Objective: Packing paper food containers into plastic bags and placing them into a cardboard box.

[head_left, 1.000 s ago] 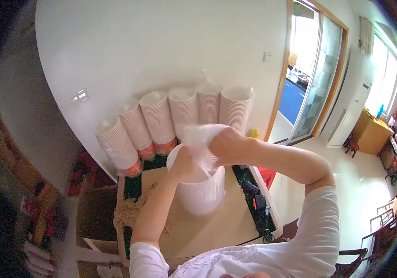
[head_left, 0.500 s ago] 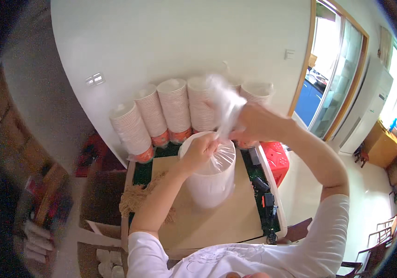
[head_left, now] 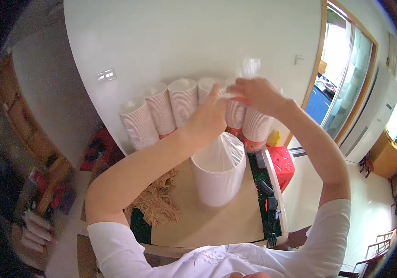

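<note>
A white bucket (head_left: pixel 217 185) stands on the table in front of me. Out of its mouth rises a clear plastic bag (head_left: pixel 226 149), drawn up toward my hands. My left hand (head_left: pixel 208 115) is above the bucket's rim, closed on the bag's gathered neck. Just right of it and a little higher, my right hand (head_left: pixel 259 96) grips the same twisted neck, and the loose bag end sticks up above its fingers. Both hands are slightly smeared by motion, and my left fingertips are partly hidden. What the bag holds inside the bucket cannot be made out.
Several stacks of white bowls (head_left: pixel 183 99) in clear wrapping stand along the wall. Brown shredded fibre (head_left: pixel 159 204) lies on the table's left, and black cables with adapters (head_left: pixel 271 204) on its right edge. A red stool (head_left: pixel 279 167) stands beyond the right side.
Both hands have risen, drawing the bag's neck higher. My left hand moved up from the bucket's rim, with its elbow swinging out to the left. The view has shifted slightly.
</note>
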Available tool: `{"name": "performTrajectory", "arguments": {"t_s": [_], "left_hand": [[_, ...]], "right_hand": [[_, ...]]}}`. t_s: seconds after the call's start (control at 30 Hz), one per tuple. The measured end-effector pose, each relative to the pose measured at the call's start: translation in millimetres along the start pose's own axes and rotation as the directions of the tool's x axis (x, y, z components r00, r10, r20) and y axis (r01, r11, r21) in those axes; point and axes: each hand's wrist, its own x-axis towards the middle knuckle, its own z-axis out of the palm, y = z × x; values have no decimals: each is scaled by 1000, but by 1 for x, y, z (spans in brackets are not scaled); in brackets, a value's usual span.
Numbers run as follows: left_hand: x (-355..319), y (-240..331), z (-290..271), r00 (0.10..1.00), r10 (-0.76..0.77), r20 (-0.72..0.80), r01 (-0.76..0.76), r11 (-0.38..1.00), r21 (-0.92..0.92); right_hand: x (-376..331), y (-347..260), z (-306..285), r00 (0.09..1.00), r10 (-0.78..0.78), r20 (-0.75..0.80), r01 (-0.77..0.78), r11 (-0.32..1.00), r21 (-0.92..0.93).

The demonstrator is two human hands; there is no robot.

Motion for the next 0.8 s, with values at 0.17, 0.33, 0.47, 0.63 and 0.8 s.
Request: {"name": "performTrajectory", "arguments": {"t_s": [0.17,0.33,0.47,0.63,0.8], "left_hand": [[-10,-22,-14,543,0,840,376,894,-243],[-73,-38,39,614,-183,768,604,-518,-606],[-92,-32,46,655,-275,703,649,-270,-711],[-82,-23,49,815,-315,486,579,447,-682],[-78,-12,50,940,-212,269,323,811,-488]], "right_hand": [[-47,-3,96,935,44,353,-242,806,540],[-92,-31,113,978,129,166,-209,685,698],[-103,-64,71,947,266,178,-312,649,694],[-100,-72,72,931,288,225,-353,549,758],[-90,-73,52,966,241,96,-227,604,764]]}}
